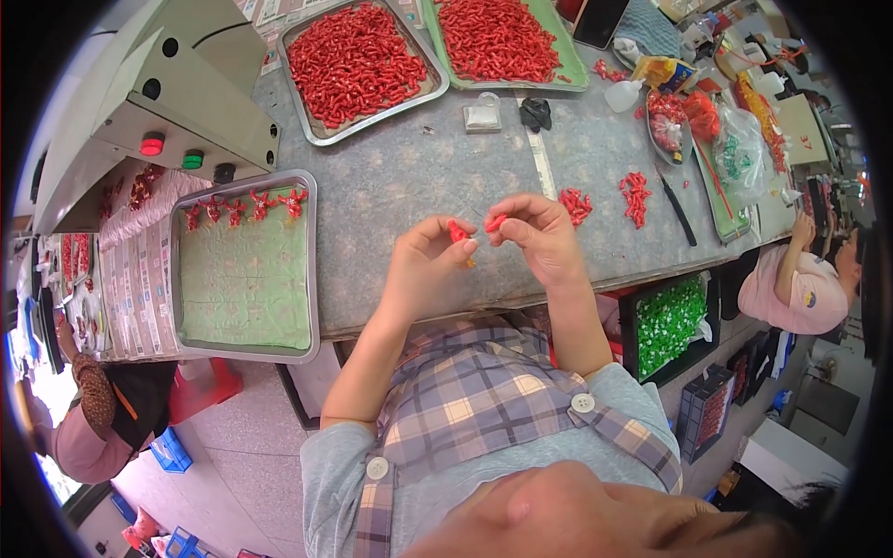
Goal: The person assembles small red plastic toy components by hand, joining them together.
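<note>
Over the front of the workbench, my left hand [423, 260] pinches a small red plastic figure [457, 232] with a yellowish bit at its lower end. Just to its right, my right hand [544, 237] is closed on a small red plastic piece [496, 223], held a short gap from the figure. To the left lies a metal tray [313, 270] with a green liner, where several red figures [234, 212] stand in a row along the far end. Small heaps of red pieces [575, 206] and longer red pieces [635, 200] lie right of my right hand.
At the back are two trays [321, 139] [577, 84] full of red pieces. A grey machine [200, 102] with buttons stands at the left. A black-handled knife [679, 212] and plastic bags [739, 149] lie at right. A bin of green pieces [670, 325] stands below the bench; co-workers sit either side.
</note>
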Available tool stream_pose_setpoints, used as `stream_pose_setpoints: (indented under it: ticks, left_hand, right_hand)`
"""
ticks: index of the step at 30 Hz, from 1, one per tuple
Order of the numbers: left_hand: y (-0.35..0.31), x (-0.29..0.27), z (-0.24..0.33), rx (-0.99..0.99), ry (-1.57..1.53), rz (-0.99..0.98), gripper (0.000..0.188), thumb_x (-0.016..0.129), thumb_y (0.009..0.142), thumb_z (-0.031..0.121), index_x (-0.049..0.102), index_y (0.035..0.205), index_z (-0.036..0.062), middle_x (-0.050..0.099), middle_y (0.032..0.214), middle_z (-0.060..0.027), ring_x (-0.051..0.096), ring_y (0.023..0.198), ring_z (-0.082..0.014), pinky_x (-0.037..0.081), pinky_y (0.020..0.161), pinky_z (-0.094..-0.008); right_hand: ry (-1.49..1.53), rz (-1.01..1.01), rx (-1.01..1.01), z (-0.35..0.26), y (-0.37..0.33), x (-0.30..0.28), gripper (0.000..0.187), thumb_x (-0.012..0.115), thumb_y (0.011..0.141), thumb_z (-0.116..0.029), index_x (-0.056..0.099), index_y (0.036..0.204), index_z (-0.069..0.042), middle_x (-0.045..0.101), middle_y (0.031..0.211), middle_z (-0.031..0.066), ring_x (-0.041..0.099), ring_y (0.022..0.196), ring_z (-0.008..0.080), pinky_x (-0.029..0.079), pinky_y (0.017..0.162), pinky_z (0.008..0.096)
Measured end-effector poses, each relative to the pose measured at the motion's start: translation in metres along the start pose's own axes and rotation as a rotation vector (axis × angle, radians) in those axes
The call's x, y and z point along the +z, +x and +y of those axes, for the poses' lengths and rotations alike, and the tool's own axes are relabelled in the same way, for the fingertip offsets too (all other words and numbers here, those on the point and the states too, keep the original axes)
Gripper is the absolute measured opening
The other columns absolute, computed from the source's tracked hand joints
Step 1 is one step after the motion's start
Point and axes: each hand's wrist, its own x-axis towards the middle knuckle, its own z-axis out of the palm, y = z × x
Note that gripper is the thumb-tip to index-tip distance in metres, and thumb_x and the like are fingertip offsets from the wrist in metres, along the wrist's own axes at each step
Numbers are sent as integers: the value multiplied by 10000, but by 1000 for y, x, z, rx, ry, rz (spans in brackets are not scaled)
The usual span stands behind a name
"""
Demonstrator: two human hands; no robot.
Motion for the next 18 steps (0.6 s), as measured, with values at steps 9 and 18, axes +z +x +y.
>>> stream_pose_setpoints:
  ticks: [9, 18]
  left_hand:
    - [-7, 6, -1, 193, -48, 10, 100, 594, 780, 10, 548, 869, 2, 559, 789, -10, 528, 718, -68, 458, 617, -207]
    - [-6, 4, -6, 354, 284, 66, 121, 627, 730, 27, 565, 834, 20, 556, 771, -24, 540, 677, -83, 443, 610, -208]
  right_hand:
    - [-286, -20, -216, 5, -6, 13, 164, 645, 707, 6, 601, 864, 26, 588, 876, 109, 574, 796, 164, 458, 697, 261]
    - [-596, -91, -205, -7, -10, 13, 192, 660, 690, -1, 616, 877, 10, 585, 884, 105, 554, 826, 158, 425, 730, 253]
